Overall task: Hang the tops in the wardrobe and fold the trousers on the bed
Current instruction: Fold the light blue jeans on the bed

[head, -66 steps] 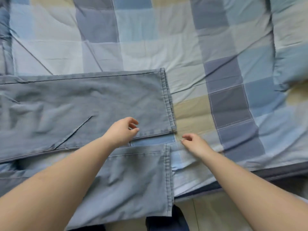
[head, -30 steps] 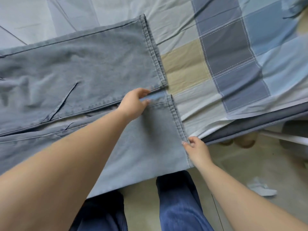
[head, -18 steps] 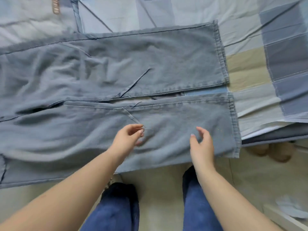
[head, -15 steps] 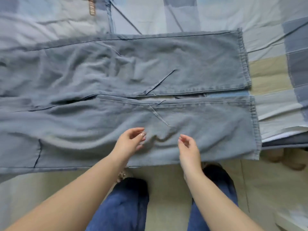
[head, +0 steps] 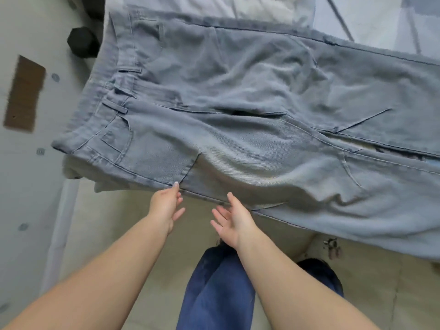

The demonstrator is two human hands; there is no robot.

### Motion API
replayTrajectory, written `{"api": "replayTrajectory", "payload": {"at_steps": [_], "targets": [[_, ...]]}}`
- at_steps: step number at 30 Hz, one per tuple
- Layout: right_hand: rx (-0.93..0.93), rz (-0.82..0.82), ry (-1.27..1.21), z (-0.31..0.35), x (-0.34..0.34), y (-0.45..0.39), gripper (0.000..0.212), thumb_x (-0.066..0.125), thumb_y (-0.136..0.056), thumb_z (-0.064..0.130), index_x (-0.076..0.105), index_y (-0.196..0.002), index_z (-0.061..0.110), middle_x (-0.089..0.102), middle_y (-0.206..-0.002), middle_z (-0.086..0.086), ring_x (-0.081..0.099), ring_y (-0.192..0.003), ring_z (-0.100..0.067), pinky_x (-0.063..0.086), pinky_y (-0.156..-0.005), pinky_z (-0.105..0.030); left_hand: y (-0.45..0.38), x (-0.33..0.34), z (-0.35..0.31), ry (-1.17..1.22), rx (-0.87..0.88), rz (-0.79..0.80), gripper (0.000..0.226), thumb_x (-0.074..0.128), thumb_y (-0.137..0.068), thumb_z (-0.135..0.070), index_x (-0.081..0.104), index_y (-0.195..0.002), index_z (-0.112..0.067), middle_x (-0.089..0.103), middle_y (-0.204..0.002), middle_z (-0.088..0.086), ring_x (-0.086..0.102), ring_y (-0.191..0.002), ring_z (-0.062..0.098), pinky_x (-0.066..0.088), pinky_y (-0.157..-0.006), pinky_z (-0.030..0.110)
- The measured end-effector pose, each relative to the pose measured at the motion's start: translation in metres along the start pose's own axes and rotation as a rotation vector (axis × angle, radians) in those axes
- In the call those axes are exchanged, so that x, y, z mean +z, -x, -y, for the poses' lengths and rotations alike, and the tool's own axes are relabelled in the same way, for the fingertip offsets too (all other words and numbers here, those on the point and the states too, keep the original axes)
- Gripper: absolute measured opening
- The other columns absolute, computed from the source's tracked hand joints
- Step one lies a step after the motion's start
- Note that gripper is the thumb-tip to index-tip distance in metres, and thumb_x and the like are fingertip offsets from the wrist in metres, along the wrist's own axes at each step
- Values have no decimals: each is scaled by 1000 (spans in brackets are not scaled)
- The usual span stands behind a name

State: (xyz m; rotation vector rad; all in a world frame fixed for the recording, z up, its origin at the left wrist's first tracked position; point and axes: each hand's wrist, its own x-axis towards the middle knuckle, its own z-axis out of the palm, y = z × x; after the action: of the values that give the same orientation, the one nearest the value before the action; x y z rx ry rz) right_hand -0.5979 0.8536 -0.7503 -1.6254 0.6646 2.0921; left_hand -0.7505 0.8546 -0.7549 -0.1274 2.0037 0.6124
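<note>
Trousers (head: 250, 129) of grey denim lie flat on the bed (head: 371, 22), long axis running from waistband at upper left to legs leaving the frame at right; no label is legible. Below their near edge, both hands are spread and hold nothing: the left hand (head: 165, 206) has a fingertip touching the seam, the right hand (head: 232, 219) is just beside it.

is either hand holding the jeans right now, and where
Neither holds them: the left hand only touches the near side seam of the grey jeans with a fingertip; the right hand is open.
</note>
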Motion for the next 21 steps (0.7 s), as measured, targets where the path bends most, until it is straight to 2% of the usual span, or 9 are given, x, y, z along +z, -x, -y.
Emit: {"api": "replayTrajectory", "payload": {"at_steps": [3,5,7,10,11,13,17,19,21], "targets": [[-37,-69,-141,-14,13,-22,60,60,-92,34,36,-144,14,37,-149,-11,45,-132,-22,33,-110,-41,-25,-17,-3,92,-47,-37,49,66,-87,-40,51,-124,-10,54,-120,1,56,-106,16,52,-70,37],[-90,-108,-243,-21,16,-30,51,62,-91,30,45,-137,14,41,-147,-10,45,-132,-21,32,-111,-39,-38,-25,-5,176,-47,-27,66,71,-80,-46,47,-133,-14,56,-127,0,58,-109,16,52,-68,34],[-129,-135,-288,-28,16,-34,43,63,-91,25,49,-130,11,48,-140,-11,46,-131,-23,34,-109,-38,-44,-29,-6,287,-48,22,57,70,-82,-44,51,-126,-14,61,-123,4,61,-106,19,53,-76,37],[-141,-153,-182,-45,3,-32,33,62,-92,19,51,-120,5,61,-113,-7,56,-120,-24,41,-104,-37,-44,-35,-7,347,2,35,25,64,-90,-31,55,-106,-15,66,-111,8,66,-96,21,53,-84,40],[-138,-156,-128,-49,-3,-29,32,63,-91,19,52,-117,3,62,-108,-5,59,-115,-23,43,-104,-37,-42,-37,-6,321,24,19,20,64,-91,-27,55,-104,-15,66,-113,8,66,-96,21,54,-82,39],[-143,-150,-91,-53,-14,-23,33,64,-90,18,54,-117,2,64,-110,-7,62,-108,-20,44,-104,-38,-40,-42,-5,271,63,-30,18,62,-92,-20,54,-106,-14,64,-118,9,65,-102,21,53,-77,36],[-211,-68,-255,-42,-7,4,15,60,-93,21,58,-100,8,63,-103,-7,62,-98,-20,42,-104,-42,-29,-50,-28,396,123,-104,24,62,-90,-12,49,-111,-12,60,-118,11,62,-100,21,54,-79,37],[-250,-42,-306,-33,-1,22,13,58,-94,23,57,-99,11,61,-103,-9,62,-94,-19,44,-100,-42,-22,-58,-47,470,146,-134,17,63,-90,-14,54,-104,-12,62,-107,9,62,-94,20,56,-73,35],[-301,-31,-272,-22,0,38,15,55,-96,23,57,-104,10,62,-104,-10,63,-94,-19,46,-96,-41,-11,-63,-65,511,179,-135,7,58,-91,-13,54,-86,-16,64,-84,2,63,-78,14,55,-62,30]]}}
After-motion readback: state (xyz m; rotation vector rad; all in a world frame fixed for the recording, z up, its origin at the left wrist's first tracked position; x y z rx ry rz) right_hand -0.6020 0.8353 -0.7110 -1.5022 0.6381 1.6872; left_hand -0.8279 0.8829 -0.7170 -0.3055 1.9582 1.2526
